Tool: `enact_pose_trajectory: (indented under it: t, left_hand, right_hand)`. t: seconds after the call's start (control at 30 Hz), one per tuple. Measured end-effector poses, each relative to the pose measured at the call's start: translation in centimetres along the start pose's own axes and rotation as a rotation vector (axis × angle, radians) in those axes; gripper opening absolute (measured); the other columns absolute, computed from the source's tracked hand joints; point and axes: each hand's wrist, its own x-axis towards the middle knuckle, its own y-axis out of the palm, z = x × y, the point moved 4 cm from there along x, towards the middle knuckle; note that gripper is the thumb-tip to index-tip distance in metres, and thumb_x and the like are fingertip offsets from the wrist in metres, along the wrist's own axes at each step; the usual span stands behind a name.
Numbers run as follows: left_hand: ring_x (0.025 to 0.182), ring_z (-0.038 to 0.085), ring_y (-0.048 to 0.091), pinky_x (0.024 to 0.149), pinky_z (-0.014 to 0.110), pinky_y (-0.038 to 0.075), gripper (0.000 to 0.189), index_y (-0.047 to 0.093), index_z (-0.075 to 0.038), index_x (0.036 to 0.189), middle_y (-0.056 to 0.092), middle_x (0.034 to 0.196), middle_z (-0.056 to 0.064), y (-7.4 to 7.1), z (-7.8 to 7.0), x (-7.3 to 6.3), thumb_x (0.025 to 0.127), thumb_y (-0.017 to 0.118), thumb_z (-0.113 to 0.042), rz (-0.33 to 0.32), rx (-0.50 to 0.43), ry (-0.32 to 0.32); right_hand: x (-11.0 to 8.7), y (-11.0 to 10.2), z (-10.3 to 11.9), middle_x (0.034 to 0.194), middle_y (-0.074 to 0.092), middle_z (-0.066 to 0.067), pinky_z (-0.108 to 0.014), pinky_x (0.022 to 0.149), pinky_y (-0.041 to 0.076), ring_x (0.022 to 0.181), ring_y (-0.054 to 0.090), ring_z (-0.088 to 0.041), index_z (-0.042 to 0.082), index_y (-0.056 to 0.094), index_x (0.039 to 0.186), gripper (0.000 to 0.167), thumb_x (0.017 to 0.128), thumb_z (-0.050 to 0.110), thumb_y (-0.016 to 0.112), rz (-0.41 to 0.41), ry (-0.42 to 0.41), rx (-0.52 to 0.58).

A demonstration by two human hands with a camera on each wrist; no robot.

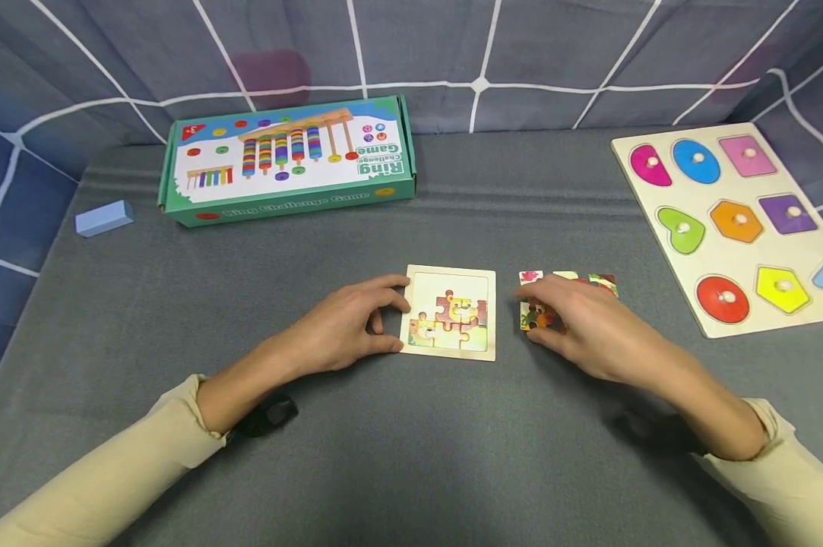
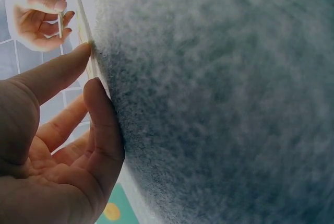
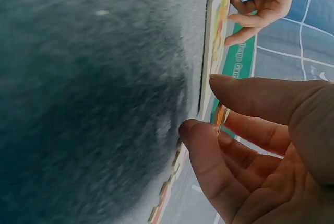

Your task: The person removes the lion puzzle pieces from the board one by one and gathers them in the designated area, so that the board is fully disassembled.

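Note:
A square wooden puzzle board [image 1: 447, 355] lies flat in the middle, with several jigsaw pieces [image 1: 445, 334] of an animal picture set in its lower part. My left hand [image 1: 346, 323] holds the board at its left edge, thumb near the lower corner and a finger near the upper one. To the right of the board, my right hand [image 1: 589, 327] pinches a puzzle piece [image 3: 221, 115] between thumb and fingers. Seen edge-on in the left wrist view, that puzzle piece [image 2: 60, 24] is thin. Loose puzzle pieces [image 1: 603, 282] lie under and behind the right hand, partly hidden by it.
A green Ring Challenge Game box [image 1: 284, 205] lies at the back left, with a small blue block [image 1: 103, 218] beside it. On the right lies a knobbed shape board [image 1: 698, 262]. Grey cloth [image 1: 411, 456] covers the table, and a checked blue curtain [image 1: 425, 45] hangs behind.

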Motion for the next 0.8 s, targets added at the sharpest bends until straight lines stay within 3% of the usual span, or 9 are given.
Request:
enact_pose_trajectory:
  t: [0.4, 0.8]
  left_hand:
    - [0.074, 0.004, 0.055, 0.072, 0.031, 0.046, 0.038, 0.066, -0.007, 0.119, 0.042, 0.151, 0.009, 0.06, 0.08, -0.16, 0.084, 0.08, -0.016, -0.002, 0.009, -0.002]
    - [0.075, 0.004, 0.055, 0.071, 0.031, 0.046, 0.038, 0.066, -0.006, 0.118, 0.044, 0.15, 0.01, 0.05, 0.04, -0.08, 0.084, 0.081, -0.016, -0.013, 0.019, 0.005]
  right_hand:
    - [-0.9, 0.04, -0.49, 0.1, 0.063, 0.001, -0.04, 0.071, 0.045, 0.084, 0.055, -0.013, 0.013, 0.071, 0.115, 0.042, 0.076, 0.006, 0.085, -0.05, -0.064, -0.037]
    - [-0.86, 0.34, -0.63, 0.098, 0.062, -0.001, -0.038, 0.07, 0.044, 0.081, 0.054, -0.014, 0.012, 0.071, 0.116, 0.042, 0.076, 0.007, 0.085, -0.011, -0.038, -0.069]
